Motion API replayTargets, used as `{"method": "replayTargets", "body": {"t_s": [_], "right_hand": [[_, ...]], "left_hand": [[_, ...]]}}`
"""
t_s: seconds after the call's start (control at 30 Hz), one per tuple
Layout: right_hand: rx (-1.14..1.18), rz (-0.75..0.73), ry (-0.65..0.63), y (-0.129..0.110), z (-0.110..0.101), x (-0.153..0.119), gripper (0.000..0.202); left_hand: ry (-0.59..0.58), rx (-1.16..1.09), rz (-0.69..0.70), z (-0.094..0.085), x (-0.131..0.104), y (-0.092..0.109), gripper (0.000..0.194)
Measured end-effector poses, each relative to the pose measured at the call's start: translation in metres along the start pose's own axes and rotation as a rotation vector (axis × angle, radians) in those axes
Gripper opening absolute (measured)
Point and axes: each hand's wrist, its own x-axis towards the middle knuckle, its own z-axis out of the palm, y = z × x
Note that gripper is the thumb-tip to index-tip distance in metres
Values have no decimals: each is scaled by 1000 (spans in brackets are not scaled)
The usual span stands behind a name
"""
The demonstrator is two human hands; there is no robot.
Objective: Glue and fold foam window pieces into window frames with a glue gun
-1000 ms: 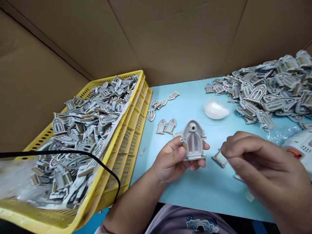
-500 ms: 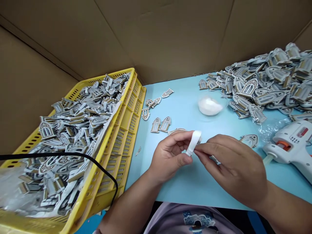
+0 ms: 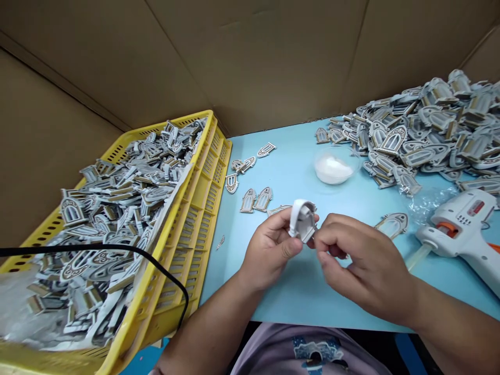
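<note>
Between the thumb and fingers of my left hand is a small white arched window piece, its hollow side turned toward me and to the right. My right hand is right beside the piece's lower right edge, with thumb and forefinger pinched together. Whatever those fingertips hold, if anything, is too small to make out. Just behind my left hand a similar piece lies on the blue table, partly hidden. Another arched piece lies behind my right hand.
A yellow crate heaped with arched pieces stands at left, a black cable across it. A clear bowl of white material sits mid-table. A large pile of arched pieces and a white glue gun are at right.
My left hand has turned the window piece from edge-on so its hollow inside shows. My right hand's fingers have curled more tightly into a pinch.
</note>
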Motion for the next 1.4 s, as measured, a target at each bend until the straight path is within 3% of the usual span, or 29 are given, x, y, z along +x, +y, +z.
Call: {"method": "replayTargets", "body": {"t_s": [0.13,0.27,0.33,0.4,0.53,0.6,0.77,0.93,1.03,1.13,1.3,1.33,1.4], "right_hand": [[564,209,-44,-1,-18,-4,15],[847,328,153,3,-22,-4,16],[785,366,246,5,-19,-2,15],[688,398,261,6,-14,0,14],[542,423,179,7,-6,1,13],[518,418,127,8,-4,1,3],[409,413,-76,8,-6,3,36],[-226,359,-315,26,-13,1,62],[-545,314,-413,42,-19,0,41],[-574,316,-393,49,-31,5,20],[-541,433,-47,46,-55,22,20],[-559,482,-35,47,-58,23,21],[-627,576,-131,51,-64,22,23]], "left_hand": [[24,-151,-59,-2,0,4,31],[63,-226,-124,-4,-1,6,35],[79,-238,-134,-4,-2,6,35],[84,-236,-136,-4,-3,6,32],[66,-233,-129,-3,-3,7,28],[56,-231,-125,-3,-3,7,30],[77,-210,-122,-1,0,8,33],[166,-128,-95,-1,4,8,29],[251,-27,-91,-4,7,7,30],[249,143,-145,-11,12,4,31],[180,792,-330,-28,22,-11,32],[184,926,-341,-31,24,-14,38],[206,1105,-339,-37,27,-19,50]]}}
